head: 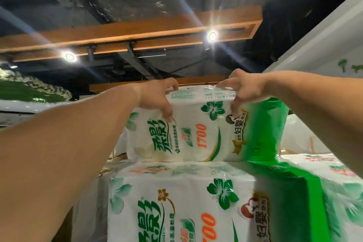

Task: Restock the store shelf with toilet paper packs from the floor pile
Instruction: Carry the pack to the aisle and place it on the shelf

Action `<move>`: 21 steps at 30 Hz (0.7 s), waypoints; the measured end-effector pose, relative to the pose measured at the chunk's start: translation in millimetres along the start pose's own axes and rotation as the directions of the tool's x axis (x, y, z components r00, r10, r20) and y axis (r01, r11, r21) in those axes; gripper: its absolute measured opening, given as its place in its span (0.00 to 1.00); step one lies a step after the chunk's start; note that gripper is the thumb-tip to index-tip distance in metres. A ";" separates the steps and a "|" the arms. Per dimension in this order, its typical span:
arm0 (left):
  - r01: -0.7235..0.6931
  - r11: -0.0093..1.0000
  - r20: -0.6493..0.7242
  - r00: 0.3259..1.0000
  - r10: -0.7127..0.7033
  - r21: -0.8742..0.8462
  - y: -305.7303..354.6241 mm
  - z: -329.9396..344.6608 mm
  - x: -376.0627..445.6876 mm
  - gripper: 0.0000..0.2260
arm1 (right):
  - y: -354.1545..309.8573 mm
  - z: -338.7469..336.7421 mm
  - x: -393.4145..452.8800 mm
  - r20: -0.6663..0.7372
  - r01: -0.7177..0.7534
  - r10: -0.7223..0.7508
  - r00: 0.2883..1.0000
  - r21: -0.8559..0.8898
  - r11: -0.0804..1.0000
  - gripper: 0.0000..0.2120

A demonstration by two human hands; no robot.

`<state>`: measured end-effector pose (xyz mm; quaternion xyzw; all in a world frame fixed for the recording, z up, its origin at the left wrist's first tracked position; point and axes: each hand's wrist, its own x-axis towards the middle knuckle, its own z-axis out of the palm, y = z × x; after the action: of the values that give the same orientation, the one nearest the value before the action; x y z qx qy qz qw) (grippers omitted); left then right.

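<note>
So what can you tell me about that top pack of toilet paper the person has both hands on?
The top pack is a soft bundle in glossy white plastic wrap, printed with green flowers, Chinese lettering and an orange 1700, with a solid green band at its right end. It lies on its side atop the lower pack of the same design. The left hand and the right hand each pinch its upper edge, thumbs on the front face.

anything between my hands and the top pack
Nothing visible. The left hand and right hand both grip the top pack at its upper edge; it sits on the lower pack.
</note>
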<state>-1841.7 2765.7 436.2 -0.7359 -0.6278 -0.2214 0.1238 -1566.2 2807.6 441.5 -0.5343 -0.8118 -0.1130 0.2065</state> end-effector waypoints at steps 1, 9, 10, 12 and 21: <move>0.001 1.000 0.004 1.000 -0.001 -0.019 0.2 -1.6 4.3 0.40 | 0.3 -3.2 3.0 0.010 -0.001 0.001 1.000 -0.016 1.000 0.47; 0.095 0.994 0.024 0.995 -0.096 0.049 -3.2 23.6 35.4 0.35 | -0.3 22.3 30.6 -0.047 -0.067 0.064 0.997 -0.069 0.995 0.30; 0.113 0.983 -0.046 0.993 -0.108 0.143 -3.1 30.5 39.0 0.37 | 1.9 26.7 32.7 -0.088 -0.071 0.062 0.994 -0.107 0.992 0.30; 0.123 0.974 -0.131 0.986 -0.099 0.188 -4.0 41.1 43.9 0.33 | 2.5 32.7 35.0 -0.118 -0.061 0.041 0.992 -0.175 0.983 0.24; 0.133 0.961 -0.179 0.980 -0.091 0.242 9.2 61.8 52.3 0.35 | 6.1 57.3 42.8 -0.195 -0.131 0.096 0.976 -0.178 0.975 0.24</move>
<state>-1816.2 2837.9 408.4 -0.6562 -0.6791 -0.2069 0.2559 -1587.6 2868.4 409.8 -0.5845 -0.7426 -0.2270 0.2353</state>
